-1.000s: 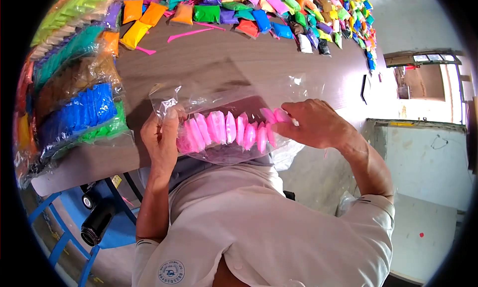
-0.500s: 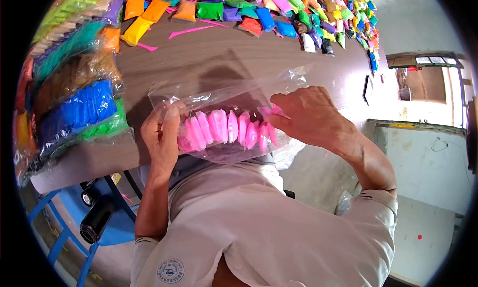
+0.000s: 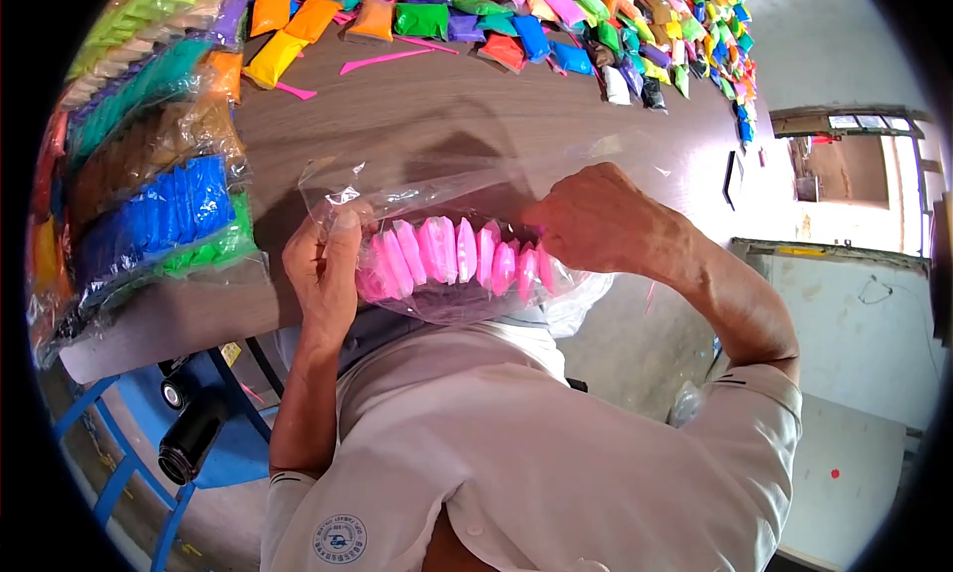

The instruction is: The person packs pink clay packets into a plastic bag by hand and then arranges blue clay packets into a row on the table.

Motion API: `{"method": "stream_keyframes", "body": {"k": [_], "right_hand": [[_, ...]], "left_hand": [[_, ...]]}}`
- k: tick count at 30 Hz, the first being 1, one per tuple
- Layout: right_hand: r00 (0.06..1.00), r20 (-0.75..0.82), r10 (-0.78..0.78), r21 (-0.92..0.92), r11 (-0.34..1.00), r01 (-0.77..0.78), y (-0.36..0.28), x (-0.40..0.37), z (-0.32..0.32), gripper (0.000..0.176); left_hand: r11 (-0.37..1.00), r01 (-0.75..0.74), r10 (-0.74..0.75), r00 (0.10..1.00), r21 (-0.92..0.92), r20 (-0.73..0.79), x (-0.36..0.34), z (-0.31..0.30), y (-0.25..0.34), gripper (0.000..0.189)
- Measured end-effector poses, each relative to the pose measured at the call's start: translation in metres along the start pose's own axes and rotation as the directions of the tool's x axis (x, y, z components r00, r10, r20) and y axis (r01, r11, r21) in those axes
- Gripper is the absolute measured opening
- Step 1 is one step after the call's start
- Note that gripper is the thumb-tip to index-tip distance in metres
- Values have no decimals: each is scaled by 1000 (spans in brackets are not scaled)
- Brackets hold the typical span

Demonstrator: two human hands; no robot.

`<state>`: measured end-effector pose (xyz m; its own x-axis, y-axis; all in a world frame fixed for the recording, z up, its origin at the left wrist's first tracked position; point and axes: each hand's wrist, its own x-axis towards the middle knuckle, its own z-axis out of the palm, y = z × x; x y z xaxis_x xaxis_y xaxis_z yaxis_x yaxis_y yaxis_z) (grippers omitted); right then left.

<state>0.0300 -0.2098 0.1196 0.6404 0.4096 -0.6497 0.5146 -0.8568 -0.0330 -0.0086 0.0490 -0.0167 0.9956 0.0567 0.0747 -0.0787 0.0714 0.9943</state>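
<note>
A clear plastic bag (image 3: 447, 190) spans the space between my hands, over the table's near edge. Inside it, several small pink packets (image 3: 437, 250) stand side by side in a row. My left hand (image 3: 326, 264) is closed on the bag's left end, thumb on top. At the right end, my right hand (image 3: 606, 220) is closed with its fingers bent down at the last packets. A little pink shows at its fingertips, mostly covered by the hand.
Filled bags of coloured packets, with blue ones (image 3: 179, 210) nearest, line the left of the table (image 3: 357, 126). Loose packets (image 3: 556, 16) spread across the back. Pink strips (image 3: 387, 61) lie before them. A black bottle (image 3: 194, 438) rests on a blue chair (image 3: 233, 453).
My right hand has turned over and shifted slightly, and the pink packet seen at its fingers is now mostly hidden. My left hand keeps its hold on the bag.
</note>
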Motion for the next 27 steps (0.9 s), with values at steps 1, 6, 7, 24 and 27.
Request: {"method": "stream_keyframes", "body": {"k": [1, 6, 7, 24, 27], "right_hand": [[1000, 14, 7, 2, 1000, -7, 0, 0, 0, 13], [998, 49, 41, 20, 999, -42, -2, -6, -5, 18], [997, 63, 39, 10, 999, -40, -1, -6, -5, 17], [996, 81, -22, 373, 928, -10, 30, -17, -10, 66], [992, 65, -105, 420, 905, 68, 40, -18, -2, 78]], "left_hand": [[1000, 7, -7, 1000, 4, -7, 0, 0, -1, 26], [1000, -17, 17, 1000, -7, -5, 0, 0, -5, 25], [1000, -26, 26, 1000, -4, -3, 0, 0, -6, 25], [995, -32, 36, 998, 89, -41, -1, -1, -13, 27], [998, -19, 22, 998, 67, -53, 0, 0, -15, 28]]}}
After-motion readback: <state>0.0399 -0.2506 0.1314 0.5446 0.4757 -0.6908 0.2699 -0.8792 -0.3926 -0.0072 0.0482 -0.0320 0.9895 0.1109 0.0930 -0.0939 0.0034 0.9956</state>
